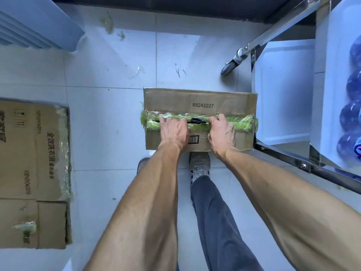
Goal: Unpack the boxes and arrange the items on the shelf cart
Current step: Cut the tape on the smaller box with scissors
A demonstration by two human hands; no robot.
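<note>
A brown cardboard box [199,100] sits on the tiled floor in front of my feet, its top seam sealed with torn green tape [244,123]. My left hand [173,132] and my right hand [222,132] both lie on the near flap, fingers curled into the seam where a dark gap [197,121] shows between the flaps. The shelf cart [283,90] stands to the right, with white shelves and blue bottles [351,114] on the upper shelf at the right edge.
A flattened cardboard box [33,169] lies on the floor at left. A cart wheel [227,69] stands just beyond the box's far right corner. A pale blue bin [39,22] is at top left. Green tape scraps [107,22] litter the floor.
</note>
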